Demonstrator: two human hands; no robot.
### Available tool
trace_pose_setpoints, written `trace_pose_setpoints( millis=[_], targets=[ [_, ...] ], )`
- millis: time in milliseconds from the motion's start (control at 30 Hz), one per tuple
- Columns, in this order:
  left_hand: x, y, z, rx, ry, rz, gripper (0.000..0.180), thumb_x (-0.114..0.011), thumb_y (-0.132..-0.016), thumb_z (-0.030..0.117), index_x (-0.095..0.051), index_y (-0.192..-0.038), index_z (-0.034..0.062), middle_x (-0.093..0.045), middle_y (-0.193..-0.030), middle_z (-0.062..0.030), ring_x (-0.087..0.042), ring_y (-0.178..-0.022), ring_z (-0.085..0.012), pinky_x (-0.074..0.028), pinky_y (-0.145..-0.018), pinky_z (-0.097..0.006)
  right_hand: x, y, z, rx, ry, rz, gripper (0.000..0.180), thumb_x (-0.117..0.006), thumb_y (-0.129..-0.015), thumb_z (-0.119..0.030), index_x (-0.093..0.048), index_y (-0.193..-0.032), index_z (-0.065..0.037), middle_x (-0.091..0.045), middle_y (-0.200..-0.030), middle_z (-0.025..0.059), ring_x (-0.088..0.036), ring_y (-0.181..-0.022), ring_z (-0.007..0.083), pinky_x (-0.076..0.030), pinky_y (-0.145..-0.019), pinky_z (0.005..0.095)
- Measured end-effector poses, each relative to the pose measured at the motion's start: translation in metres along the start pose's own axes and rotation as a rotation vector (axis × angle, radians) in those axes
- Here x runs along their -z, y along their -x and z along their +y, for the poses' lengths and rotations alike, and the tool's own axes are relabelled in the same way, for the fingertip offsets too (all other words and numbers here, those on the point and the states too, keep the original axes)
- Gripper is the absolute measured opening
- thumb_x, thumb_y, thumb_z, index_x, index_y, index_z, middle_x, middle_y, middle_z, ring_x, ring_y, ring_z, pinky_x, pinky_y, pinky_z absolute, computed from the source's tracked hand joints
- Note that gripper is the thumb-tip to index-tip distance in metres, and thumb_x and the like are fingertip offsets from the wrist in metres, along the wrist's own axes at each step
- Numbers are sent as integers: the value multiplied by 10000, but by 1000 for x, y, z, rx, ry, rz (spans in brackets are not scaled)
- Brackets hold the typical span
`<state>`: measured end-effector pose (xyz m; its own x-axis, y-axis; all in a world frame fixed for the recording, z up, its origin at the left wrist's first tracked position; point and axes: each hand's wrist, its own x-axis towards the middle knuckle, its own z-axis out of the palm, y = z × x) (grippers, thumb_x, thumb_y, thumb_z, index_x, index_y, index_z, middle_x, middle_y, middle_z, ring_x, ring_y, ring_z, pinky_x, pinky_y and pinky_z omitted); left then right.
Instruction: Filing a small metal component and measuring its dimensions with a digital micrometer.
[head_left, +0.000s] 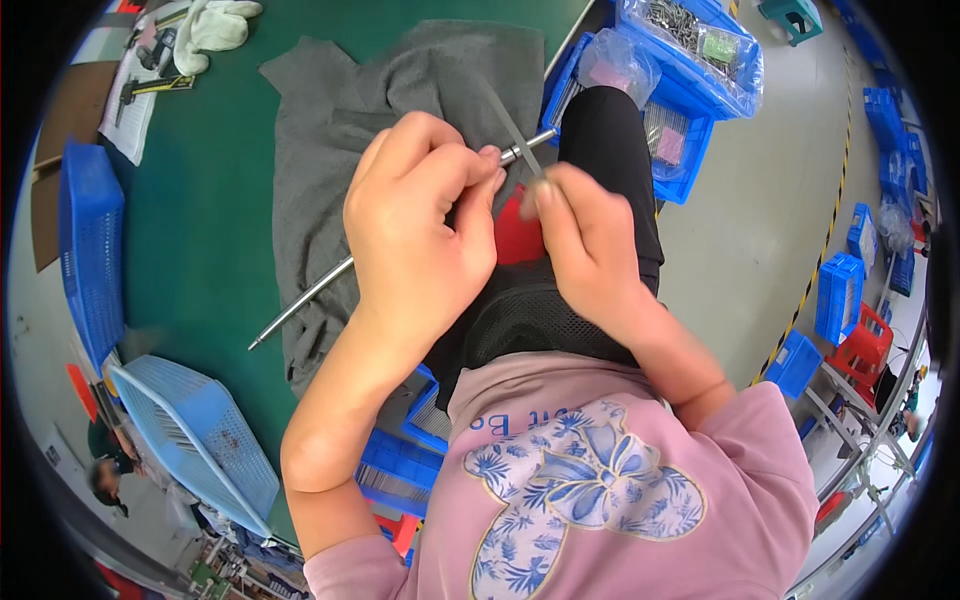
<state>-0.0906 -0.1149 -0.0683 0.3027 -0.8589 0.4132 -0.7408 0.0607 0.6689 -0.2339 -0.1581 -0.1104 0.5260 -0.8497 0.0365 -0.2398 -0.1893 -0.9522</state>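
Note:
A slim silver metal rod [310, 297] slants from lower left to upper right, its pointed end over the grey cloth [325, 130]. My left hand [420, 215] is closed round it near its upper end, with the fingertips pinched together. My right hand [595, 230], slightly blurred, pinches the lower end of a thin flat grey strip [508, 122] that looks like a file. The strip crosses the rod just beyond my left fingertips, near a ringed section of the rod. Whether the two touch is hard to tell. My left palm hides the rod's middle.
The cloth lies on a green tabletop [200, 230]. Blue baskets [215, 420] stand at the left, near gloves [215, 28] and a tool [150, 88] farther up. Blue bins [690, 180] with metal parts stand beyond my leg at the right. Something red [518, 235] shows between my hands.

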Motion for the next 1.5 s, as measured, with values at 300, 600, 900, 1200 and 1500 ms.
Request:
trace_pose_setpoints(
  millis=[300,600,900,1200,1500],
  targets=[
    [2,2,-2,-16,-17,-32,127,-725,-684,-48,-619,-715,14,-550,-725,-65,-550,-656,-253,-437,-577,-349,-3,-8,-8,13,-59,4,147,-520,-939,-113,-556,-820,-35,-646,-633,112,-663,-595,303,-488,-519,363],
    [1,2,-3,-27,-27,-18,133,-720,-681,-56,-614,-723,12,-561,-732,-73,-562,-668,-262,-442,-585,-349,-7,9,4,23,1,20,152,-508,-955,-133,-554,-847,-35,-705,-735,104,-690,-656,287,-516,-572,363],
    [1,2,-3,-29,-30,-21,136,-721,-676,-56,-616,-730,12,-561,-734,-73,-564,-671,-264,-447,-589,-349,8,-8,-14,-26,51,-89,192,-515,-939,-143,-559,-789,-31,-688,-702,108,-681,-650,301,-500,-567,390],
    [3,1,-4,-49,-42,-26,137,-721,-675,-53,-614,-729,15,-572,-737,-69,-564,-672,-264,-451,-593,-344,9,-7,-14,-52,7,-86,204,-514,-935,-123,-581,-771,-23,-680,-694,116,-676,-639,294,-510,-590,369],
    [2,0,-5,-53,-43,-28,131,-708,-671,-58,-609,-724,10,-571,-725,-79,-569,-669,-276,-452,-591,-352,-2,-4,3,21,9,-52,183,-519,-936,-124,-572,-812,1,-679,-706,139,-671,-647,316,-508,-593,389]
  ],
)
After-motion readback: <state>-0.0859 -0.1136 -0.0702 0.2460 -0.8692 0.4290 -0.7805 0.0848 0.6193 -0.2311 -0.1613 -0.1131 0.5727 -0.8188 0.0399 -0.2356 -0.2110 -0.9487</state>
